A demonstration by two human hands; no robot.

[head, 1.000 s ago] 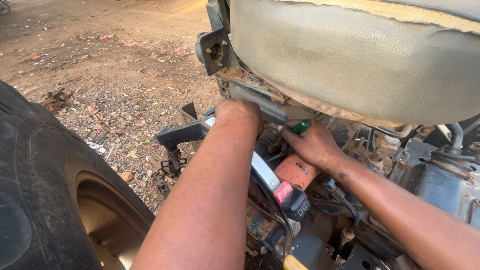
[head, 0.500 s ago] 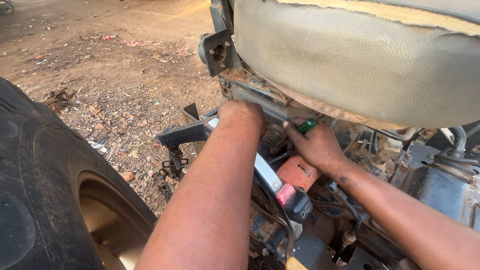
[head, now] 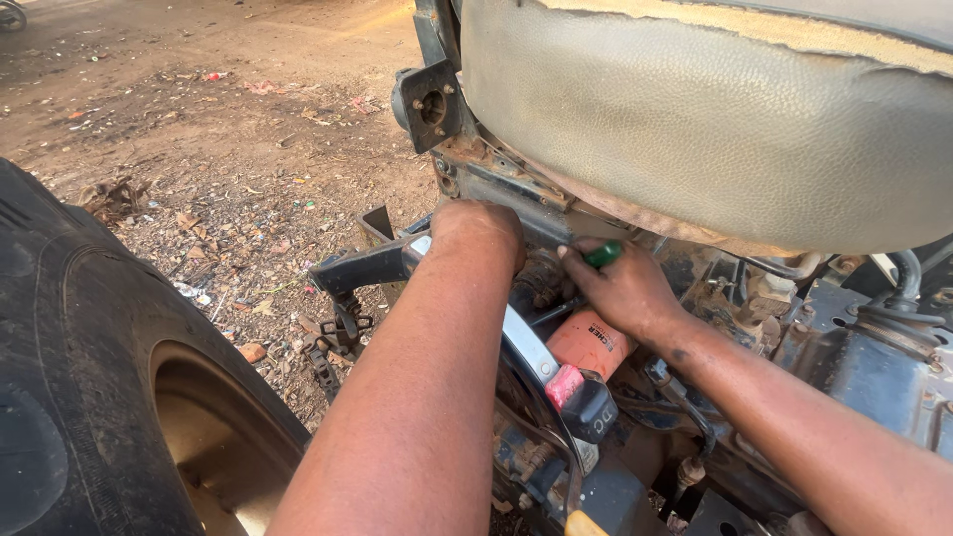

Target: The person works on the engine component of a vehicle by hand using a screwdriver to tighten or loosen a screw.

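The right hand point(head: 620, 288) was closed around a green-handled tool point(head: 603, 255), just above the orange cylindrical oil filter point(head: 588, 342). The left hand point(head: 478, 230) reached deep under the worn grey padded seat point(head: 715, 119); its fingers were hidden, so their grip couldn't be told. A large black rubber tyre point(head: 79, 377) stood at the left

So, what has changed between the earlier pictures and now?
Very little. The right hand keeps its grip on the green-handled tool, which now lies flatter under the worn grey seat cushion. The left hand stays reached in beside it. The orange cylindrical filter and big black tyre are unmoved.
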